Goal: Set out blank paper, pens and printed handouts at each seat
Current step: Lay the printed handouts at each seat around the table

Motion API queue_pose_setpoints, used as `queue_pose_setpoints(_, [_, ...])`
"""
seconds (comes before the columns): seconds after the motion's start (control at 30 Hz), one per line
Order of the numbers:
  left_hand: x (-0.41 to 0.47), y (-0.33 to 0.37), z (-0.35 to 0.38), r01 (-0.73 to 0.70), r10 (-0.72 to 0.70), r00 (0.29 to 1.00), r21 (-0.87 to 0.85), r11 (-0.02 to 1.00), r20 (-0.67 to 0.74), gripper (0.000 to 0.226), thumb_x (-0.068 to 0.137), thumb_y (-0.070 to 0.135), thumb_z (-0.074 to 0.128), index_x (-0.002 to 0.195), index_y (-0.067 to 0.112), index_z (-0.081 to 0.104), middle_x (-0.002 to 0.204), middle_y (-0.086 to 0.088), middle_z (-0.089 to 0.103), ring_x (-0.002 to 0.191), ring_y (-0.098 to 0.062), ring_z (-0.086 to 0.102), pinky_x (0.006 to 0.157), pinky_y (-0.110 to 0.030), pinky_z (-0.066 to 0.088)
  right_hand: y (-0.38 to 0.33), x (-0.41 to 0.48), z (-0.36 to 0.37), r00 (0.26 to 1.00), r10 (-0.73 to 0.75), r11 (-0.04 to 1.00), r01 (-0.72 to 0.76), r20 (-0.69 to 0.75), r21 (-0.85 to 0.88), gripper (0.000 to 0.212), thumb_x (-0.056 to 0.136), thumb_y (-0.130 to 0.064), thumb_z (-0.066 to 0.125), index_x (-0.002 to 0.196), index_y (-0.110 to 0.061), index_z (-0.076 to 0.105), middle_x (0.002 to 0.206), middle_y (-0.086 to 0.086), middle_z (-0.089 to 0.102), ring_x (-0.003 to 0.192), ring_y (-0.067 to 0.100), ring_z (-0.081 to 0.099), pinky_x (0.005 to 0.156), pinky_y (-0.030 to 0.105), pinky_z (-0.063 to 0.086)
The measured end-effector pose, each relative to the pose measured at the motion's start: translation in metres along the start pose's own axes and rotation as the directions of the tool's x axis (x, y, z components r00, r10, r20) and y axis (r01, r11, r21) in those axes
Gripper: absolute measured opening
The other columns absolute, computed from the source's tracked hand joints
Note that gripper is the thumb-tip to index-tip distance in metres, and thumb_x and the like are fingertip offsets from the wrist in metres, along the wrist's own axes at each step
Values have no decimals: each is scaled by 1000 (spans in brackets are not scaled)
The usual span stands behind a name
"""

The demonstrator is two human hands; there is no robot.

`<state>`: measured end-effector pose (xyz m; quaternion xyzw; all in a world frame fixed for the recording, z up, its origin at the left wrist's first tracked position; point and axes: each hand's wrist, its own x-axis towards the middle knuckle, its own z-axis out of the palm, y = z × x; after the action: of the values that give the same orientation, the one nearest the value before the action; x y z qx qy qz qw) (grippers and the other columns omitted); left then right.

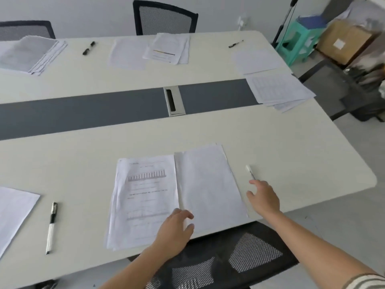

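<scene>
Your left hand [176, 228] rests loosely open, fingers curled, on the printed handout [145, 197] at the near seat, gripping nothing. Blank paper [208, 184] lies touching the handout's right edge. Your right hand [263, 198] is open, empty, fingertips just short of the pen [250, 172] on the table [291, 155].

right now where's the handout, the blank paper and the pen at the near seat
handout [145, 197]: head view, middle of the printed top page
blank paper [208, 184]: head view, middle of the top sheet
pen [250, 172]: head view, mid-barrel, beyond the right hand's fingertips
</scene>
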<state>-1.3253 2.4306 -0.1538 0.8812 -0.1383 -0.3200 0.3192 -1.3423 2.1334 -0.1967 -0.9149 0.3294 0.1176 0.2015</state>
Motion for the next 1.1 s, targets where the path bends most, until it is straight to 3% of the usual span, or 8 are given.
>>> queue_pose_setpoints(0.13, [46,25,44,10,-21,999,309,951,34,49,97,32,45,144,26,33,159,-2,14,144,-20,23,109,-31,34,37,43,-7,997,29,998,-25,69,-55,45,93,-32,54,135,-18,46,130,10,50,113,31,55,83,37,48])
queue_pose_setpoints(0.4, [74,51,105,111,-181,980,540,834,79,62,95,28,47,150,26,19,162,-10,-10,149,-31,-6,118,-41,18,72,102,-15,986,-85,996,89,141,-23,36,91,-20,54,127,-16,52,113,5,65,98,29,62,70,32,45])
queue_pose_setpoints(0.6, [84,69,108,179,-196,981,444,878,-7,55,96,33,45,147,25,26,162,-6,0,149,-25,4,118,-38,20,71,114,-33,987,-145,988,148,66,-49,40,89,-22,59,127,-13,52,121,10,55,110,30,52,73,36,49])
queue_pose_setpoints(0.73, [90,64,99,377,-337,908,133,917,-251,55,94,29,49,146,21,31,159,-9,13,144,-26,19,113,-36,30,47,99,-29,960,-280,945,272,19,184,46,90,-21,60,135,-14,50,137,6,50,123,25,50,88,37,48])
queue_pose_setpoints(0.87, [97,58,99,426,-407,884,37,904,-232,60,93,30,52,147,18,30,157,-8,19,142,-28,20,111,-36,31,15,81,-13,908,-29,891,-166,418,423,77,85,-34,68,149,-13,30,147,7,42,130,26,48,105,39,42])
queue_pose_setpoints(0.97, [97,57,101,414,-385,903,145,898,-192,62,92,34,52,147,19,29,159,-10,10,146,-30,11,113,-37,29,1,83,-10,832,44,806,-357,554,472,74,78,-36,74,139,-10,43,122,7,60,98,22,62,72,29,49])
queue_pose_setpoints(1.03, [94,52,100,389,-359,916,172,905,-178,63,92,34,52,147,20,27,160,-8,9,146,-29,11,114,-37,28,-3,87,-16,787,15,778,-396,616,487,40,81,-25,75,114,-5,62,97,4,66,68,13,57,48,16,38])
queue_pose_setpoints(1.1, [92,47,94,369,-344,921,126,921,-181,66,91,33,54,148,19,25,159,-5,16,144,-26,18,115,-37,29,-8,86,-25,777,-73,799,-329,625,503,15,86,-11,70,99,-4,68,87,3,67,61,9,55,40,11,35])
